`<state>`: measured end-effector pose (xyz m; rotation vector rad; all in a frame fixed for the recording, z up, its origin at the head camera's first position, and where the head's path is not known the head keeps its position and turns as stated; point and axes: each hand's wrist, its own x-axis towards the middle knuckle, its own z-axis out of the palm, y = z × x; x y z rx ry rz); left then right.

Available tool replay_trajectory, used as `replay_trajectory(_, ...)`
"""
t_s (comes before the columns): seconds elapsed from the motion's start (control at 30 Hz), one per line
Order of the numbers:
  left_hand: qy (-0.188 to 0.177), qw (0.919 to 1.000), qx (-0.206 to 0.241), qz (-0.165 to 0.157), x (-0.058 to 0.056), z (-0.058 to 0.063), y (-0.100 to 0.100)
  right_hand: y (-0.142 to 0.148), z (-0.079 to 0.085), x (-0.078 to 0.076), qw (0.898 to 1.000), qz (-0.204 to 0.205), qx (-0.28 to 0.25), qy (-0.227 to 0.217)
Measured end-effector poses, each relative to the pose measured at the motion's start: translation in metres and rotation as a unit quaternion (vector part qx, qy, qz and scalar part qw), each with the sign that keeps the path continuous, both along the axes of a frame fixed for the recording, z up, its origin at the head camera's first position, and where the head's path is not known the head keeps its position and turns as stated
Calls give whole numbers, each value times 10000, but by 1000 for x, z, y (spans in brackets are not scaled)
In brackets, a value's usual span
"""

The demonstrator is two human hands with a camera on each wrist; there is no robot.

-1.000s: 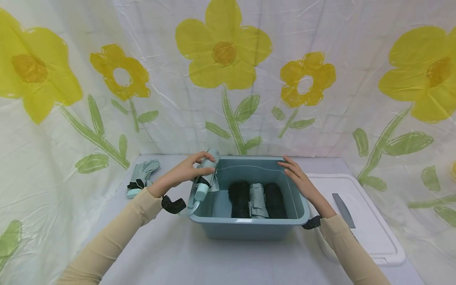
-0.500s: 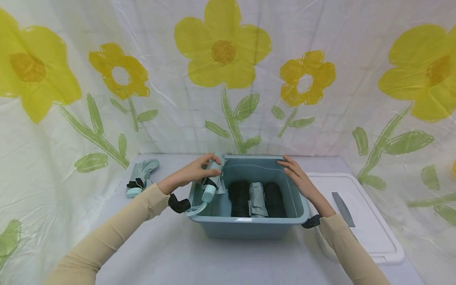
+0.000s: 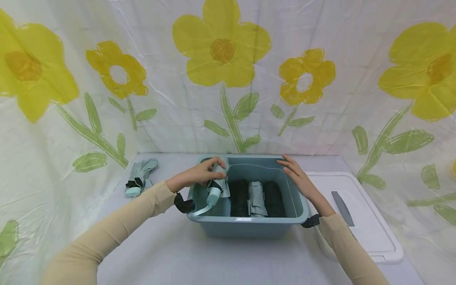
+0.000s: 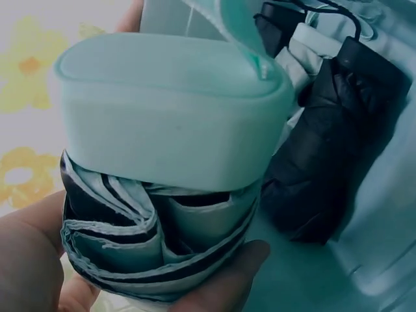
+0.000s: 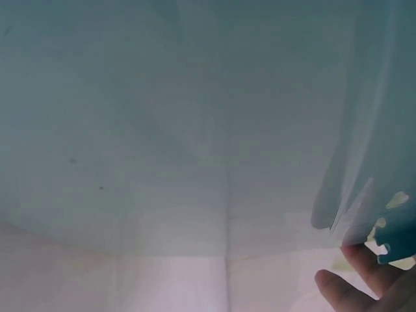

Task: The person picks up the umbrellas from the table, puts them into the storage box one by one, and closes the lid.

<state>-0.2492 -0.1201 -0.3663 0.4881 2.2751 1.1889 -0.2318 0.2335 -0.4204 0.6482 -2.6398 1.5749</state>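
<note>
Here's the left hand [image 3: 204, 173], and we see its grip clamped round the fabric of a folded pale green umbrella [image 4: 166, 162], thumb on one side, fingers on the other. We have it tilted over the left end of the blue bin [image 3: 249, 230], the handle [image 3: 214, 195] toward us and the strap [image 3: 201, 211] trailing off it; whether it touches the wall we can't tell.

How does it handle? Light, we'd judge: a firm core under soft, loosely gathered cloth that could slide or unfurl if pinched shallowly. The handle looks hard and smooth, perhaps a bit slippery, so round the middle of the bundle seems our best hold. Nothing here strikes us as fragile.

Over at the right rim, the right hand [image 3: 295, 176] spreads its fingers, gripping nothing. Inside, we count a black umbrella [image 3: 239, 198], a pale one [image 3: 256, 198] and a second black one [image 3: 274, 198], side by side. Another pale green umbrella [image 3: 139, 176] lies left on the table [image 3: 160, 249].

Brands? We spot none; small dark marks on the white lid [image 3: 370, 209] are too tiny to read.
</note>
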Motion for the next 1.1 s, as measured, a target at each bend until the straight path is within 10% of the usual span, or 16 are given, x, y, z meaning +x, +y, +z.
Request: replay_trajectory(1.1, -478, 9983, -321, 69, -4, -24, 34, 5, -11, -9, 10000, 30, -40, 63)
